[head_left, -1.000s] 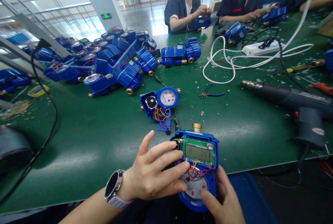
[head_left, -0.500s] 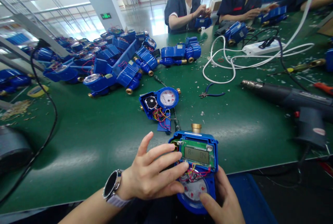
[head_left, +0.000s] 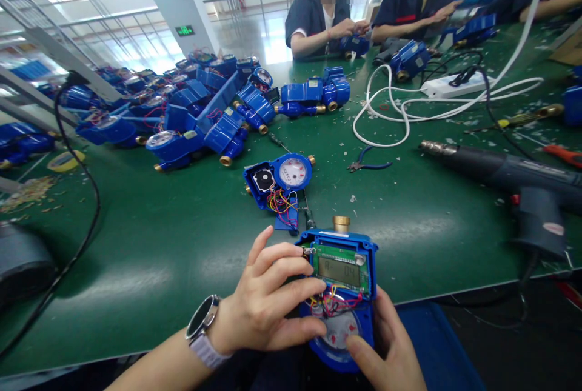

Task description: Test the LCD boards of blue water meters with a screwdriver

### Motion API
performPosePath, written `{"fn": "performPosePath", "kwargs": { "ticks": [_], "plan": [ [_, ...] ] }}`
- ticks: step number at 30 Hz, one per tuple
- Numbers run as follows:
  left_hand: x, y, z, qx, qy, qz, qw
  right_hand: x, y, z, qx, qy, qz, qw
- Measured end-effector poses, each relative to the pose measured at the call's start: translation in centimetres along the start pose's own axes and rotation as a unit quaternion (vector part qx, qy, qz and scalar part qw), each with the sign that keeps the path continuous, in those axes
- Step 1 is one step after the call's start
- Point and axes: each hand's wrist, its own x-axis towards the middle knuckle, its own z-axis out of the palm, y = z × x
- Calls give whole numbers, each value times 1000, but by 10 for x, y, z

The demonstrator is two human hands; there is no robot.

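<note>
A blue water meter (head_left: 339,357) with its housing uncovered tilts toward me at the table's near edge. Its green circuit board (head_left: 362,282) carries a lit-up grey display (head_left: 339,269), with red, yellow and black wires below it. My right hand (head_left: 386,348) grips the meter's right side, thumb over the dial. My left hand (head_left: 268,297), a watch on its wrist, has its fingers spread and slightly bent, the fingertips against the left side of the board and wires. Just beyond lies a second opened water meter (head_left: 293,171) with loose wires.
Many blue meters (head_left: 191,100) are piled at the back left. On the right lie a heat gun (head_left: 500,167), blue-handled cutters (head_left: 370,166) and a white power strip (head_left: 454,84) with looping cable. Co-workers (head_left: 313,21) sit across the table. A dark cord (head_left: 93,197) hangs at left.
The held meter has shifted slightly left with my right hand. My left fingers have bent a little more. Across the table, one co-worker's hand has moved up off a meter.
</note>
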Motion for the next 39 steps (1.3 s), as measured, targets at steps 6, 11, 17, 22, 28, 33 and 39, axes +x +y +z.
{"fn": "performPosePath", "kwargs": {
  "ticks": [6,11,17,22,28,33,39],
  "plan": [
    [4,0,1,-12,-1,-17,1000,0,4,-1,6,11,3,1000],
    [0,-2,3,-23,9,-20,1000,0,6,-4,-11,-2,-4,1000],
    [-4,-1,6,-20,34,-23,999,0,2,-3,-14,-2,-3,1000],
    [-3,0,5,-18,42,-18,999,-1,1,-4,-16,-5,-5,1000],
    [-4,1,1,10,31,4,999,-1,7,-7,-18,-9,-7,1000],
    [-3,2,0,19,24,15,999,-2,15,-8,-11,-8,-13,1000],
    [-2,1,0,24,28,22,999,-1,17,-11,-23,-14,-20,999]
  ]
}}
